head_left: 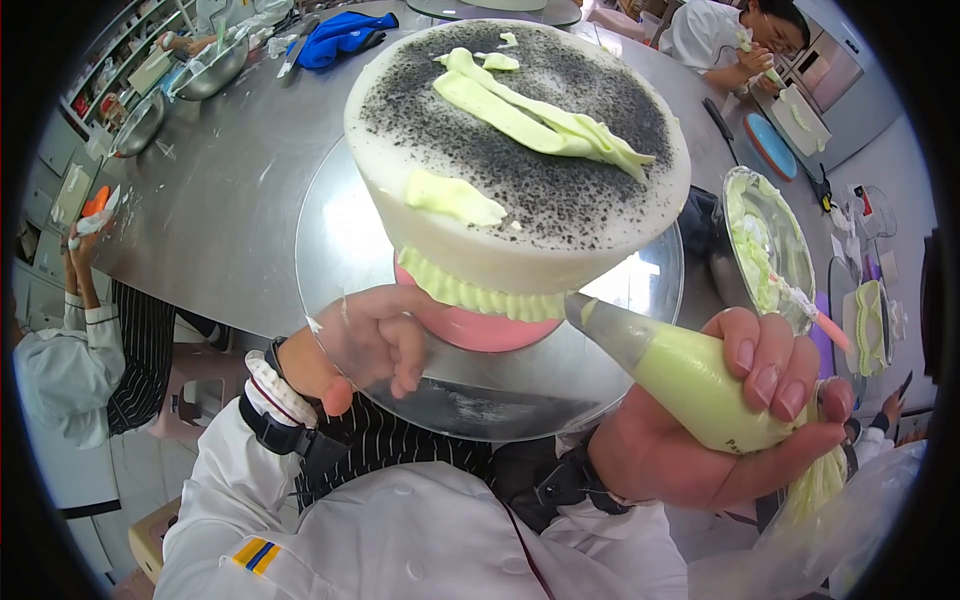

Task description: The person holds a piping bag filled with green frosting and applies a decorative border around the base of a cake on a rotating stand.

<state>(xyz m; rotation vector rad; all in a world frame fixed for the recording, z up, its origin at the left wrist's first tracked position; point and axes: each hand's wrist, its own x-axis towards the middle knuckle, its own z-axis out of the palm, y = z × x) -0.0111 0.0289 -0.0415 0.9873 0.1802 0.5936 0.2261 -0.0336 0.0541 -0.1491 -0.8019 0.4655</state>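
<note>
The piping bag (700, 385), a clear pouch filled with pale green cream, is at the near right of the cake (570, 215); its long axis slants, the narrow tip aimed up and left at the cake's lower edge, by the end of the green ruffle (490, 297); whether the tip touches I cannot tell; the bag is plump in the fist, greyish and see-through at the tip, its slack tail hanging below.

The right hand (685, 470) is closed round the bag, fingers bent over it; the left hand (355, 340), just left of the cake's foot, has loosely curled fingers, thumb apart.

The cake is round and white, its top speckled black and bearing strips and dabs of green cream; under it are a pink base (480, 330) and a silvery turntable (335, 230).

Right of the cake, a steel bowl (724, 262) holds green and white cream and an orange-handled spatula (832, 332); far left of the cake are 2 metal bowls (138, 128), contents unclear; behind it lies a blue cloth (340, 38); beyond it to the right, a co-worker (700, 40) bends over a white block (800, 120).
</note>
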